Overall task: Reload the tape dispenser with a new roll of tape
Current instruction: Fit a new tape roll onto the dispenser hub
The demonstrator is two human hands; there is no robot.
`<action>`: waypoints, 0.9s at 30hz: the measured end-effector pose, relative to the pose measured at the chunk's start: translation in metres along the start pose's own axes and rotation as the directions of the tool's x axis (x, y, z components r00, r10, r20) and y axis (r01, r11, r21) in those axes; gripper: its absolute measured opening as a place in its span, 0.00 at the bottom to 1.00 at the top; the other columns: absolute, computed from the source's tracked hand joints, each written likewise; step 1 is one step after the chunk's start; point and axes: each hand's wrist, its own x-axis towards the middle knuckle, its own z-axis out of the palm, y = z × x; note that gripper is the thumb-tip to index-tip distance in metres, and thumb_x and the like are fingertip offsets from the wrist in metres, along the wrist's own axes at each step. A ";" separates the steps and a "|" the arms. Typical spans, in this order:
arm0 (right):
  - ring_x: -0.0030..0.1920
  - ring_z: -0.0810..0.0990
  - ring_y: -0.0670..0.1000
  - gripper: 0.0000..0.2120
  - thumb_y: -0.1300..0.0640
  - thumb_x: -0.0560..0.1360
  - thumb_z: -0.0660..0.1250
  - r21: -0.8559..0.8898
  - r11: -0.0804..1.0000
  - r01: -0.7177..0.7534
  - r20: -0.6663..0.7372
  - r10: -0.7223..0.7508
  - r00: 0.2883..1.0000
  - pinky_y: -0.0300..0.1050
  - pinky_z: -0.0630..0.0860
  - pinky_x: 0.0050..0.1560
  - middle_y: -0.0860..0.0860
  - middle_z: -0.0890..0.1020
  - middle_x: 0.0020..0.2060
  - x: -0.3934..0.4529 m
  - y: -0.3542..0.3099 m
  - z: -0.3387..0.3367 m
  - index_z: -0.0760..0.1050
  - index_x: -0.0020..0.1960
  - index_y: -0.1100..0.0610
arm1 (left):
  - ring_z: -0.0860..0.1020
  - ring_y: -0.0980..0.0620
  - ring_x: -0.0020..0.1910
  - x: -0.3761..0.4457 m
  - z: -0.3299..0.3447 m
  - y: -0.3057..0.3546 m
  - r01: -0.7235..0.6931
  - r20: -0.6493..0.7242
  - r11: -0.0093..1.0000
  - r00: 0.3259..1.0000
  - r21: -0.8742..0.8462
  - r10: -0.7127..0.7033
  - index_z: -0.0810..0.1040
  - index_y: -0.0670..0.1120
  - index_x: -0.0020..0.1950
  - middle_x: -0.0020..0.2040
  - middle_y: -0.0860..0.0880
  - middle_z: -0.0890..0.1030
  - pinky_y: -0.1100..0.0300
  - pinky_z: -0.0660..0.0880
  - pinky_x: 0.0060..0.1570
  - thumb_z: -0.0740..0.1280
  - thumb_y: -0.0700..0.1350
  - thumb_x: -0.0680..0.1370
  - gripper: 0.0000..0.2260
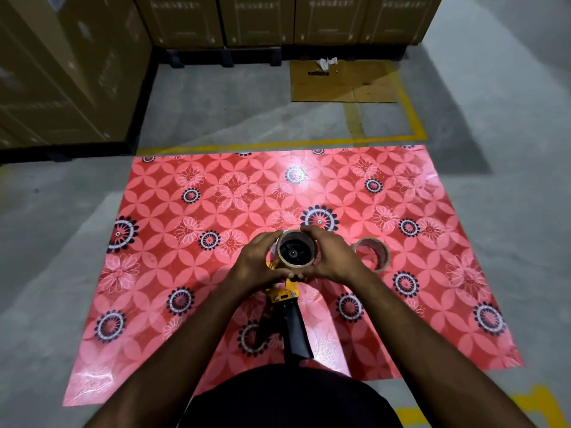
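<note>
Head view, looking down at a glossy red mat [191, 273] w/ printed flower pattern, flat on a grey concrete floor [46, 242].

Tape dispenser [285, 307]: 1 seen. Yellow frame w/ bolts, black tapered handle pointing toward the person, black round hub w/ spokes at the far end. It sits over the mat's middle, nearer the near edge; cannot tell if it touches the mat.

Tape roll [297, 252]: brown, cylindrical, cardboard core ring visible, fitted around the hub. Left hand [262, 261] curls on the roll's left side, right hand [330, 257] on its right side; fingers meet over the top, thumbs under. Both hands grip the roll, fingers bent close.

Second roll [371, 254]: 1, thin brown ring, looks mostly core, lying on the mat just right of the right hand, not touching it.

Count: 2 rolls, 1 dispenser, 2 hands, bare forearms.

Off the mat: brown cartons [61, 72] stacked along the far and left sides, on dark pallets. Flat cardboard sheet [343, 83] on the floor beyond the mat's far edge, w/ crumpled white scrap [327, 62] on it. Yellow painted lines [278, 145] on the floor.
</note>
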 end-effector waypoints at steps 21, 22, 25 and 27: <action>0.41 0.83 0.54 0.26 0.47 0.55 0.77 -0.493 0.870 0.024 0.132 0.048 0.990 0.50 0.83 0.40 0.51 0.84 0.40 0.030 -0.029 0.001 0.79 0.52 0.51 | 0.70 0.55 0.72 0.016 -0.020 0.010 -0.018 0.193 0.993 0.981 0.114 -0.004 0.66 0.49 0.76 0.73 0.51 0.71 0.65 0.64 0.70 0.81 0.47 0.66 0.41; 0.40 0.83 0.54 0.26 0.45 0.55 0.76 -0.501 0.865 0.020 0.143 0.059 0.988 0.50 0.83 0.39 0.51 0.84 0.39 0.033 -0.031 0.000 0.80 0.51 0.51 | 0.70 0.55 0.71 0.017 -0.022 0.009 -0.010 0.195 0.995 0.981 0.098 -0.010 0.66 0.50 0.76 0.73 0.51 0.71 0.63 0.66 0.70 0.80 0.46 0.67 0.41; 0.37 0.82 0.54 0.27 0.38 0.55 0.73 -0.525 0.850 0.048 0.169 0.049 0.984 0.46 0.80 0.38 0.51 0.83 0.35 0.039 -0.035 -0.007 0.81 0.48 0.53 | 0.74 0.57 0.67 0.020 -0.024 0.008 0.009 0.194 0.998 0.981 0.060 -0.021 0.68 0.53 0.75 0.69 0.52 0.77 0.59 0.72 0.66 0.80 0.45 0.66 0.40; 0.34 0.80 0.54 0.28 0.35 0.56 0.71 -0.521 0.851 0.066 0.172 0.029 0.985 0.43 0.77 0.36 0.50 0.83 0.34 0.038 -0.036 -0.009 0.81 0.47 0.54 | 0.75 0.56 0.66 0.021 -0.026 0.006 0.027 0.197 0.999 0.980 0.043 -0.035 0.69 0.53 0.74 0.67 0.52 0.78 0.57 0.73 0.65 0.80 0.45 0.66 0.39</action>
